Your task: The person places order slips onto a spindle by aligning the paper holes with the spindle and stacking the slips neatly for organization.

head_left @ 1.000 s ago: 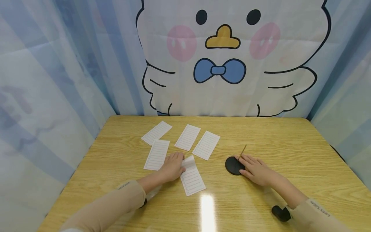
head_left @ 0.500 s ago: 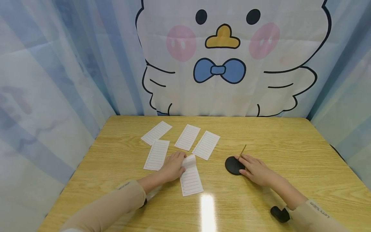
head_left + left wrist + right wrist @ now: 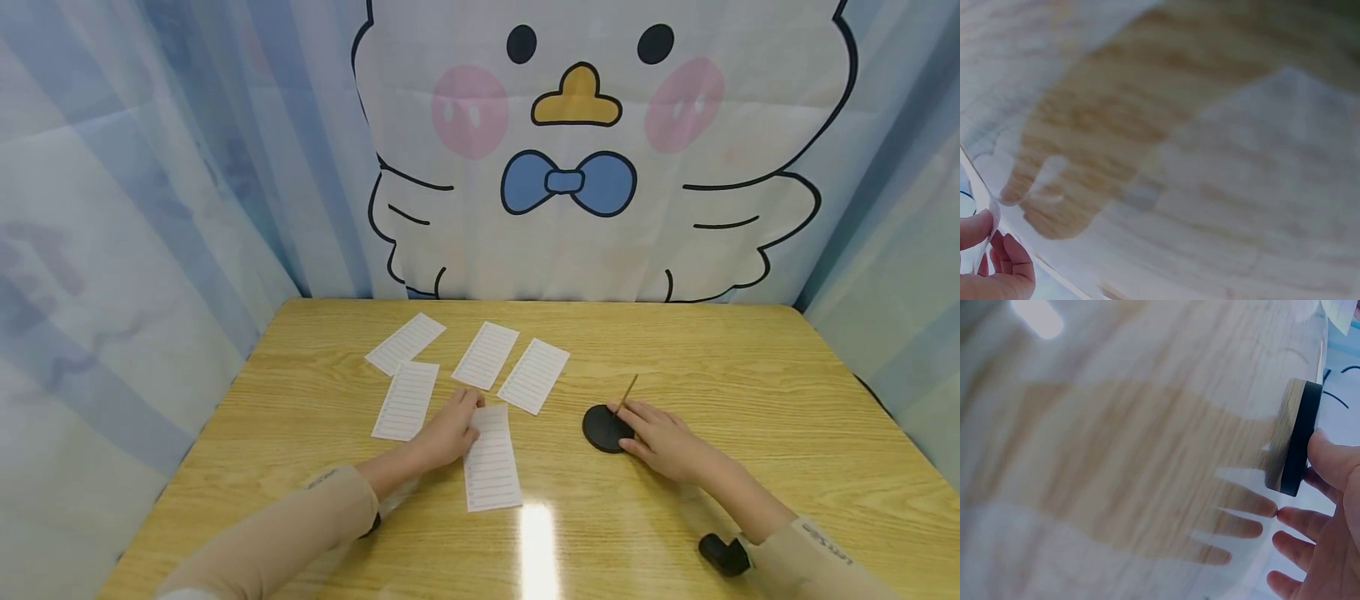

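Note:
In the head view, my left hand pinches the upper left part of a lined paper slip, which lies almost flat. The left wrist view shows the left thumb and fingers closed on the paper's edge. To the right stands a bill spike, a black round base with a thin brass-coloured rod rising from it. My right hand grips that base's right side between thumb and index finger. In the right wrist view, the thumb lies along the black base while the other fingers spread on the tabletop.
Several lined slips lie beyond the left hand: a far-left slip, a slip below it overlapping its corner, a middle slip and a right one. The wooden table ends at a printed curtain.
The slip in the left hand has turned slightly clockwise, its bottom edge shifting left. Its raised upper end now lies flatter. The left fingers have moved slightly; the right hand and the spike stay put.

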`<action>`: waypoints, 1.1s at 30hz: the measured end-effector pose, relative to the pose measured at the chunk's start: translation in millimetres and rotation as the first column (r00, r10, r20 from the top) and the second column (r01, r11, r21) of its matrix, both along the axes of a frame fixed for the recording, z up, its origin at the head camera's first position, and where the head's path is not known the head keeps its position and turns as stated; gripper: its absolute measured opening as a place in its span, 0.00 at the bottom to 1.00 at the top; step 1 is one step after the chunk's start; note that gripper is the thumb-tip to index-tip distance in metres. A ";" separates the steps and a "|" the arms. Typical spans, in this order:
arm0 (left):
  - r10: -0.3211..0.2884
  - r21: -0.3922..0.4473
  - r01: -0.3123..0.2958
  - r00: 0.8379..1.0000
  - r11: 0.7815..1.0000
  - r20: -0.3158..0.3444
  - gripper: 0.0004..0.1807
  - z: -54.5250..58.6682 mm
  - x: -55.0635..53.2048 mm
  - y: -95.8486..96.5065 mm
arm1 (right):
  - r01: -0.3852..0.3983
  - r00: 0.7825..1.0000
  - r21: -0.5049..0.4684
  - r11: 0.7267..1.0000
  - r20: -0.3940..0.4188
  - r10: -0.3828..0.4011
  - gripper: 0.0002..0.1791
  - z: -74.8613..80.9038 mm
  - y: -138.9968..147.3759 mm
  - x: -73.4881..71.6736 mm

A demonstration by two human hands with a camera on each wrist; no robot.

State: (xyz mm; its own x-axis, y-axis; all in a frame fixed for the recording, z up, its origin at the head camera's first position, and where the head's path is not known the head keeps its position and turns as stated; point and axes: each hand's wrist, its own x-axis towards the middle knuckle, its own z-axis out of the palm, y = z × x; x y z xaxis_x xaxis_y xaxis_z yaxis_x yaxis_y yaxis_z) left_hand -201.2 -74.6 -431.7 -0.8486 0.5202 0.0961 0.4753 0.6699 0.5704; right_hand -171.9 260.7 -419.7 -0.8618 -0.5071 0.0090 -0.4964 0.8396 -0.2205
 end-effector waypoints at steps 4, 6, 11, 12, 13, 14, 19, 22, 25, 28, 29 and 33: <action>-0.012 0.040 0.011 0.999 0.999 0.035 0.14 2.6 -0.3 -0.6 | 0.002 1.000 -0.004 1.000 0.000 -0.002 0.26 0.9 -1.1 0.3; -0.012 0.062 0.009 0.999 0.998 0.048 0.14 4.3 -0.1 -1.2 | -0.003 1.000 -0.006 1.000 -0.003 0.003 0.26 1.0 -1.5 0.3; 0.001 0.111 -0.006 0.999 0.994 0.047 0.13 5.5 -0.8 -3.0 | 0.005 1.000 -0.014 1.000 0.009 -0.004 0.27 1.4 -1.3 1.3; 0.005 0.117 -0.011 0.999 0.993 0.045 0.12 5.4 -1.1 -3.1 | 0.007 1.000 -0.016 1.000 0.012 -0.007 0.27 1.5 -1.3 1.4; 0.010 0.122 -0.014 0.999 0.992 0.035 0.12 5.1 -1.3 -3.1 | 0.009 1.000 -0.016 1.000 0.014 -0.009 0.27 1.7 -1.3 1.4; 0.016 0.126 -0.019 0.999 0.992 0.028 0.11 5.0 -1.4 -3.1 | 0.007 1.000 -0.016 1.000 0.012 -0.007 0.27 1.8 -1.4 1.3; 0.029 0.158 -0.026 0.999 0.987 -0.019 0.08 5.5 -1.6 -2.6 | 0.004 1.000 -0.018 1.000 0.015 -0.004 0.27 3.3 -2.7 1.5; 0.032 0.180 -0.027 0.999 0.983 -0.022 0.09 6.6 -1.2 -2.4 | 0.008 1.000 -0.019 1.000 0.022 -0.008 0.27 4.5 -3.3 2.1; 0.032 0.196 -0.024 0.999 0.980 -0.033 0.10 6.5 -1.6 -2.0 | 0.004 1.000 -0.019 1.000 0.020 -0.004 0.27 4.6 -3.5 2.4; 0.034 0.217 -0.026 0.999 0.976 -0.036 0.10 5.6 -2.6 -1.3 | 0.002 1.000 -0.018 1.000 0.017 -0.002 0.27 4.1 -3.4 2.2; 0.037 0.228 -0.028 0.999 0.973 -0.036 0.10 5.2 -3.0 -0.9 | 0.002 1.000 -0.018 1.000 0.016 -0.002 0.27 3.9 -3.4 2.1; 0.066 0.279 -0.064 0.998 0.958 0.002 0.09 5.6 -3.3 0.4 | 0.001 1.000 -0.017 1.000 0.011 -0.001 0.27 3.4 -3.0 1.6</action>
